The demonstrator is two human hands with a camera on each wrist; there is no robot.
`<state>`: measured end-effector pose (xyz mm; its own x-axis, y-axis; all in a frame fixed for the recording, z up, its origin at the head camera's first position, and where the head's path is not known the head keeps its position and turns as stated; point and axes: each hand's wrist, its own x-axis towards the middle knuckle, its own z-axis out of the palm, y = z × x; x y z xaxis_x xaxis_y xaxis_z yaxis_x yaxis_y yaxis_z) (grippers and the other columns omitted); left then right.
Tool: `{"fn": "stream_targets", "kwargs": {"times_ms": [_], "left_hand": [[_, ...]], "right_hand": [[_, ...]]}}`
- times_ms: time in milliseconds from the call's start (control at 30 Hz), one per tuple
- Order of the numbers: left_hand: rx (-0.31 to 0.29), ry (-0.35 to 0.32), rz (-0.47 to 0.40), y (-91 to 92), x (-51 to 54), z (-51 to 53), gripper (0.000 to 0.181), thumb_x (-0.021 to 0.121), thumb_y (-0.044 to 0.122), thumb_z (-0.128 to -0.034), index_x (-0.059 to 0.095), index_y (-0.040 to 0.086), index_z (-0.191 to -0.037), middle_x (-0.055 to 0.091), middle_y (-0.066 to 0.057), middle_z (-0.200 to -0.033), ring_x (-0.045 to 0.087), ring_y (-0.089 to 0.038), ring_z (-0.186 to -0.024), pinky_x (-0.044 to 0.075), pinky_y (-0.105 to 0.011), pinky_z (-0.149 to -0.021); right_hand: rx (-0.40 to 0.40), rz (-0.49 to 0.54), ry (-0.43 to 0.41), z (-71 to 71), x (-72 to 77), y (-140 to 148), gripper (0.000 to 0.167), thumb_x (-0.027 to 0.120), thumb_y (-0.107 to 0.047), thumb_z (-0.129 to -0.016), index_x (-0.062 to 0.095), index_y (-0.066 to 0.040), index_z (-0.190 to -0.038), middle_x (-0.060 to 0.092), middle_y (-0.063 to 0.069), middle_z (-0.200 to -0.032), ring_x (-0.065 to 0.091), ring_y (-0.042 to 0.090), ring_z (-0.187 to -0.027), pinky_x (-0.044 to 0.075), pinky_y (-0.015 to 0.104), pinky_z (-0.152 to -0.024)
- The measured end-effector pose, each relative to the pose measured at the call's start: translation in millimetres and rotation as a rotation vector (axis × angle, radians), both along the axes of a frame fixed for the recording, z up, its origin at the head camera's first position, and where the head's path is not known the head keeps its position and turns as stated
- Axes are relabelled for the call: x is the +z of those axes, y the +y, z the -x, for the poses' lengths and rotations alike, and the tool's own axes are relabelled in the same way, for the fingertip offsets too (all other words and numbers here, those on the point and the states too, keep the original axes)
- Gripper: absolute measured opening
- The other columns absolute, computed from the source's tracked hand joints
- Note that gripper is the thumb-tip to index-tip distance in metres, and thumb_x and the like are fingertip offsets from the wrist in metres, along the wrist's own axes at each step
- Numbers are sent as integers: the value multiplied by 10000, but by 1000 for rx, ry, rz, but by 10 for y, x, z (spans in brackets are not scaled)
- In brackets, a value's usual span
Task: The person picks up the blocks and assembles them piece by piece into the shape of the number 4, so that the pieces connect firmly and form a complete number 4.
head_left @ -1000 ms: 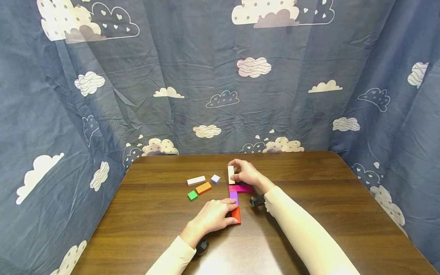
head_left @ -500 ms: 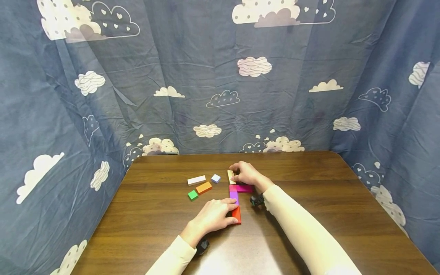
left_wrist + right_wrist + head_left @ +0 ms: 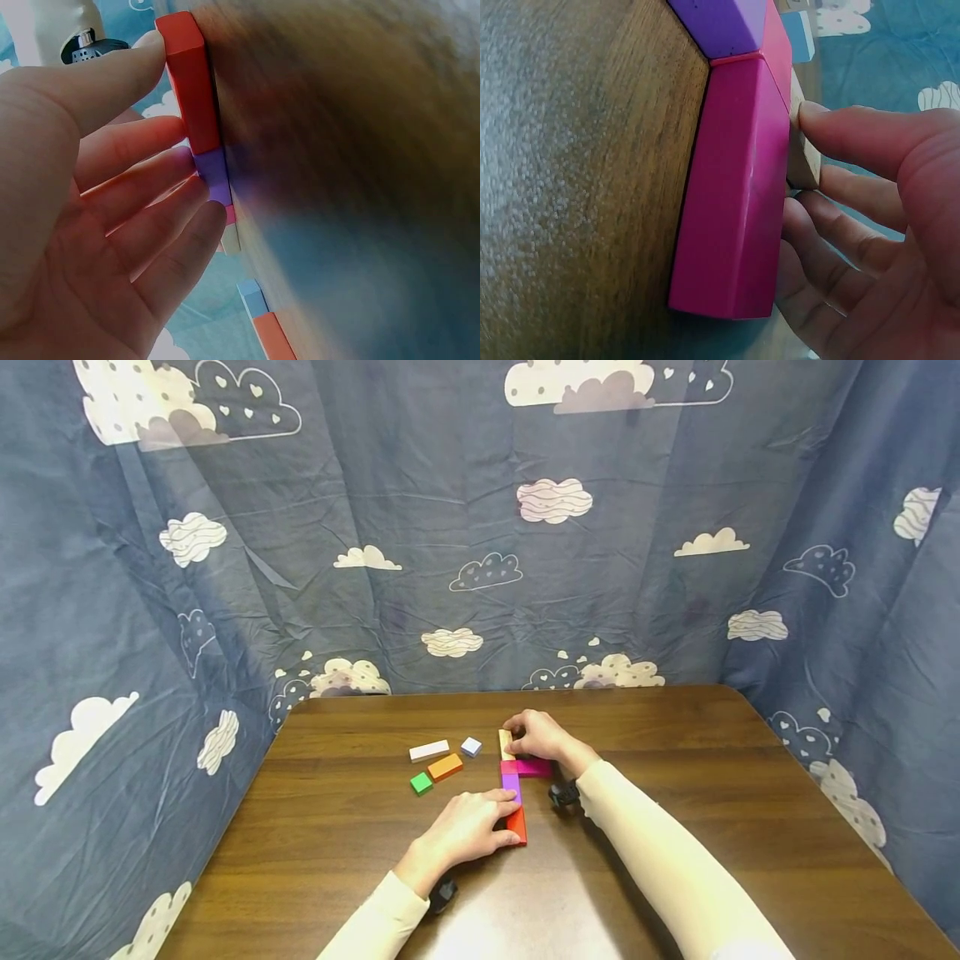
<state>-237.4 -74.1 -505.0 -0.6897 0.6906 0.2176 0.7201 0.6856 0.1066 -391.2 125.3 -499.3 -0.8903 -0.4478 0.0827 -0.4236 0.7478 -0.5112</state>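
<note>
In the head view, a red block (image 3: 517,825), a purple block (image 3: 511,787) and a small pink block (image 3: 509,767) form a line on the table. A magenta block (image 3: 534,767) extends right from the pink one. At the line's far end lies a cream wooden block (image 3: 506,744); my right hand (image 3: 543,737) pinches it between thumb and fingers. My left hand (image 3: 465,828) rests against the red and purple blocks with fairly straight fingers. Its thumb touches the red block (image 3: 189,82) near one end in the left wrist view.
Left of the line lie a white block (image 3: 429,751), a light blue block (image 3: 471,747), an orange block (image 3: 446,767) and a green block (image 3: 422,783). The brown wooden table (image 3: 315,835) meets a cloud-patterned curtain (image 3: 420,568) at the back.
The cream block in my right hand has gone from tilted up to lying down at the far end of the line. My left hand has stayed in place.
</note>
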Motion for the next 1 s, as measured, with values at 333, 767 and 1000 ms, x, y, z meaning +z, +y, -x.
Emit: {"fn": "stream_targets", "kwargs": {"times_ms": [333,767,1000], "left_hand": [[9,-23,6,2,4,3,486,709,496,-907,712,195,-1288,627,46,-1358,678,-172,-1090,545,-355,-881],[18,-42,6,-7,10,-2,483,702,491,-915,706,196,-1297,619,50,-1368,673,-179,-1103,541,-365,-893],[13,-43,4,-2,8,3,498,702,498,-912,699,195,-1307,621,40,-1367,672,-179,-1104,542,-366,-887]], "right_hand": [[-24,-33,54,-26,-11,-21,410,849,-253,-769,759,-95,-1137,709,30,-1007,626,211,-947,492,410,-868],[-26,-24,35,-25,-30,-13,413,851,-243,-784,743,-93,-1154,693,31,-981,618,207,-938,487,407,-862],[-23,-21,33,-59,3,-5,435,849,-240,-794,736,-71,-1178,704,60,-1007,627,227,-952,490,421,-876]]}}
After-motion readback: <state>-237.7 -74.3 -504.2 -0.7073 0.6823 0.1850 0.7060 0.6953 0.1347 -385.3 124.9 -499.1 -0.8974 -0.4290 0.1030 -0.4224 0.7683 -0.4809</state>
